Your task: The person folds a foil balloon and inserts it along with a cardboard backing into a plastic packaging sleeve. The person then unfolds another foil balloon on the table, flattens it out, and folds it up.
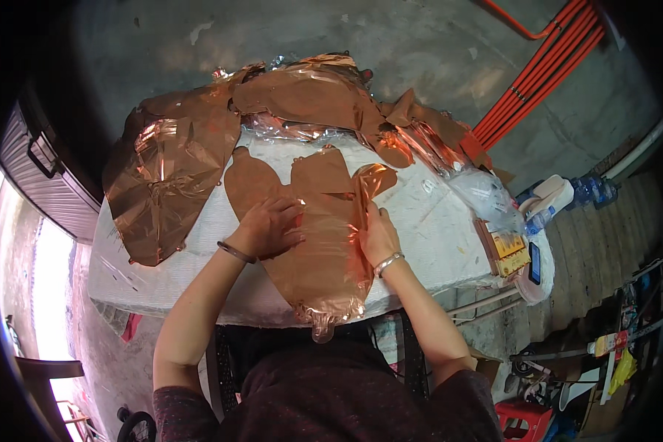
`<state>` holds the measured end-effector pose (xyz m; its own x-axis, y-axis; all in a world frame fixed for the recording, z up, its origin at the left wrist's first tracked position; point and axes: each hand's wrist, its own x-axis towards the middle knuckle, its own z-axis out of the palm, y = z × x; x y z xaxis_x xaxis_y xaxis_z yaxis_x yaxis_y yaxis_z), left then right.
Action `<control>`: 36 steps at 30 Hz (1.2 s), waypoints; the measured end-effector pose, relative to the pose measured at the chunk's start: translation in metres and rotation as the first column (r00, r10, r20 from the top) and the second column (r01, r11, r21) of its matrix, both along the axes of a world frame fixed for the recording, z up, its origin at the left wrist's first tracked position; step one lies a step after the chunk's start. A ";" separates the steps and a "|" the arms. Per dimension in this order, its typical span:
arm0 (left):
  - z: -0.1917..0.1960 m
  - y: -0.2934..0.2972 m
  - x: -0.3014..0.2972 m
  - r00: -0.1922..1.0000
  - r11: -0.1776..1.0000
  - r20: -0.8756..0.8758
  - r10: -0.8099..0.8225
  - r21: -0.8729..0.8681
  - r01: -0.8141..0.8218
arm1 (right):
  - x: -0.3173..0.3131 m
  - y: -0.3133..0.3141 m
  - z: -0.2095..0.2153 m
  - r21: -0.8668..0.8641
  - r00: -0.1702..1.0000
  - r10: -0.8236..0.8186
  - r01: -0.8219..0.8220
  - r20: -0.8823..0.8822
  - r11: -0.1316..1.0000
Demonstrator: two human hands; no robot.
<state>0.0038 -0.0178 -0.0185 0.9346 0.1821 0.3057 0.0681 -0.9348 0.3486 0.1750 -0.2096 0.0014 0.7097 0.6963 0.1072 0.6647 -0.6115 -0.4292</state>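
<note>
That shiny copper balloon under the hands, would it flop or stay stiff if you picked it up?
Probably floppy: the copper foil balloon lies flat and uninflated, and its edge curls up by the right hand. Likely very light, since it is only a thin sheet. Its glossy surface looks slippery, so it might slide on the white table cover unless pressed, as the left hand does.

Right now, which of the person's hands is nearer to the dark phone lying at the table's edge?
The right hand is nearer. It rests on the copper foil balloon, on the side toward the phone; the left hand presses the foil farther away.
</note>
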 end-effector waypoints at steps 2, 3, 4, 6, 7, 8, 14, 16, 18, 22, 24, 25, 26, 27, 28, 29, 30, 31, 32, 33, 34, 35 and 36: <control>-0.001 0.001 0.000 0.999 0.999 0.045 -0.023 0.029 0.022 | -0.003 0.002 -0.002 0.049 0.997 0.079 -0.079 0.000 0.996; 0.000 0.001 0.000 0.999 0.999 0.049 -0.021 0.028 0.020 | -0.004 0.003 -0.004 0.101 0.988 0.156 -0.155 0.000 0.983; 0.001 0.000 0.000 0.999 0.999 0.038 -0.033 -0.004 0.033 | -0.005 0.003 -0.008 0.138 0.975 0.215 -0.220 0.047 0.966; 0.002 -0.001 0.002 0.998 0.998 0.031 -0.047 -0.036 0.048 | -0.002 0.003 -0.018 0.154 0.959 0.279 -0.282 0.042 0.947; 0.002 -0.002 0.003 0.997 0.998 0.054 -0.060 -0.027 0.061 | 0.000 0.003 -0.023 0.170 0.939 0.341 -0.342 0.035 0.924; 0.001 0.000 0.000 0.996 0.998 0.070 -0.063 -0.020 0.064 | -0.008 0.006 -0.015 0.105 0.936 0.351 -0.348 -0.016 0.932; -0.003 0.001 -0.001 0.995 0.998 0.086 -0.056 -0.009 0.057 | 0.008 -0.008 -0.004 0.491 0.923 0.383 -0.321 -0.029 0.810; -0.001 0.000 0.000 0.995 0.998 0.083 -0.060 -0.009 0.061 | 0.028 -0.015 -0.018 0.422 0.951 0.294 -0.308 0.100 0.852; 0.000 0.000 0.002 0.995 0.998 0.079 -0.062 -0.008 0.063 | 0.042 -0.019 -0.035 0.214 0.950 0.277 -0.304 0.146 0.928; -0.001 0.001 -0.002 0.998 0.999 0.055 -0.040 -0.007 0.040 | -0.001 -0.023 -0.039 -0.081 0.946 0.258 -0.246 0.198 0.966; -0.002 0.001 0.001 0.998 0.999 0.056 -0.032 0.015 0.031 | -0.020 -0.022 -0.030 -0.060 0.957 0.263 -0.258 0.121 0.964; -0.003 0.001 0.001 0.998 0.999 0.060 -0.026 0.025 0.025 | -0.025 -0.020 -0.027 -0.056 0.957 0.263 -0.258 0.119 0.964; -0.003 0.001 0.001 0.998 0.999 0.066 -0.025 0.034 0.022 | -0.029 -0.019 -0.025 -0.068 0.951 0.293 -0.287 0.100 0.956; -0.003 0.001 0.002 0.998 0.999 0.063 -0.028 0.035 0.026 | -0.032 -0.018 -0.024 -0.079 0.943 0.323 -0.317 0.081 0.945; -0.003 0.002 0.001 0.998 1.000 0.049 -0.024 0.020 0.023 | -0.035 -0.015 -0.023 -0.070 0.937 0.327 -0.320 0.125 0.945; -0.004 0.002 0.001 0.999 1.000 0.037 -0.020 0.005 0.020 | -0.030 -0.015 -0.025 -0.069 0.938 0.324 -0.318 0.124 0.946; -0.003 0.002 0.001 0.999 1.000 0.037 -0.021 0.007 0.021 | -0.019 -0.014 -0.025 0.098 0.924 0.378 -0.372 -0.055 0.923; -0.003 0.002 0.001 0.999 1.000 0.045 -0.018 0.009 0.018 | -0.008 -0.011 -0.026 0.270 0.867 0.448 -0.387 -0.219 0.881; -0.004 0.002 0.000 0.999 1.000 0.051 -0.015 0.010 0.014 | 0.004 -0.006 -0.026 0.270 0.866 0.449 -0.389 -0.220 0.881; -0.003 0.002 0.000 0.999 1.000 0.050 -0.017 0.009 0.017 | 0.016 0.000 -0.027 0.285 0.905 0.395 -0.342 -0.156 0.896; -0.002 0.002 -0.001 0.998 1.000 0.053 -0.028 -0.007 0.028 | 0.026 0.007 -0.028 0.303 0.937 0.336 -0.295 -0.091 0.906; 0.000 0.002 0.001 0.997 0.999 0.059 -0.044 -0.022 0.046 | 0.036 0.014 -0.036 0.304 0.940 0.329 -0.289 -0.089 0.908; 0.003 0.001 0.004 0.997 0.998 0.062 -0.055 -0.019 0.057 | 0.047 0.021 -0.046 0.194 0.950 0.307 -0.312 0.055 0.930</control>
